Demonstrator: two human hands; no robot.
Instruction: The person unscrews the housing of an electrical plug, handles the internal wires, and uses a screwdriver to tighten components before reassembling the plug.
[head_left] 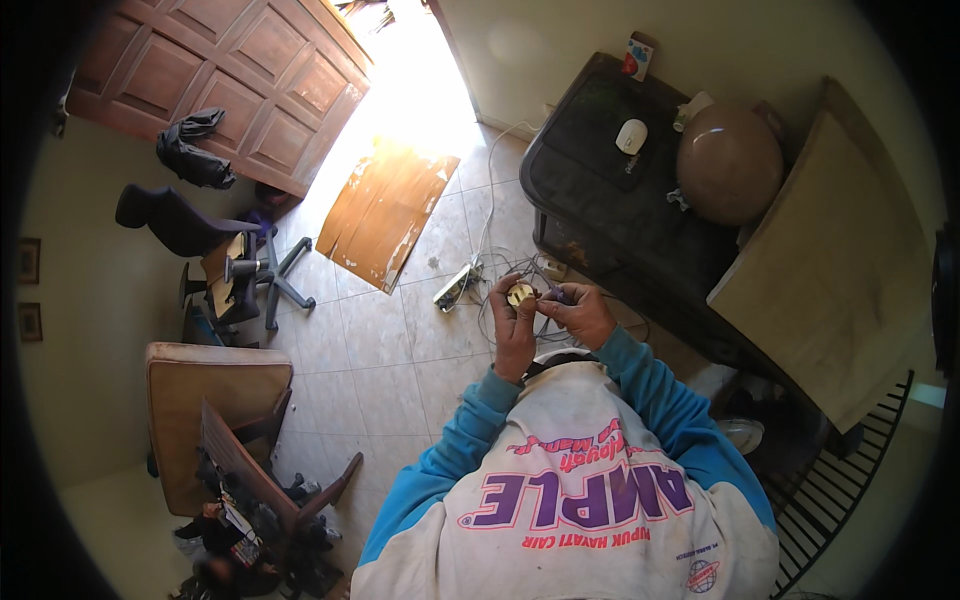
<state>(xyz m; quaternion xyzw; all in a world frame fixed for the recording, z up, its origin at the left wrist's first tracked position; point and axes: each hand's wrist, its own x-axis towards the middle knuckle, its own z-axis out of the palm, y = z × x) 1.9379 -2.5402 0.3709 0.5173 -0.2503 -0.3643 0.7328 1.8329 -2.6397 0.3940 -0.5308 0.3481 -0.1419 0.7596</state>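
My left hand (513,335) is closed round a small cream-coloured round fitting (521,295), which looks like an electrical socket or plug part. Beside it, my right hand (585,317) is closed, with fingertips pinched against the fitting's edge. Something dark (562,296) shows at the right fingers, too small to make out. Loose grey cable (487,325) lies in loops under and around both hands. On the floor left of my left hand lies a white power strip (459,287), with a white cord (489,205) running from it toward the wall.
At the right stands a black table (600,215) bearing a brown helmet (730,163), a white oval device (631,136) and a leaning board (830,260). Ahead, a worn wooden panel (385,215) lies near the open door (220,75). An office chair (190,228) and cushioned furniture (210,375) stand left.
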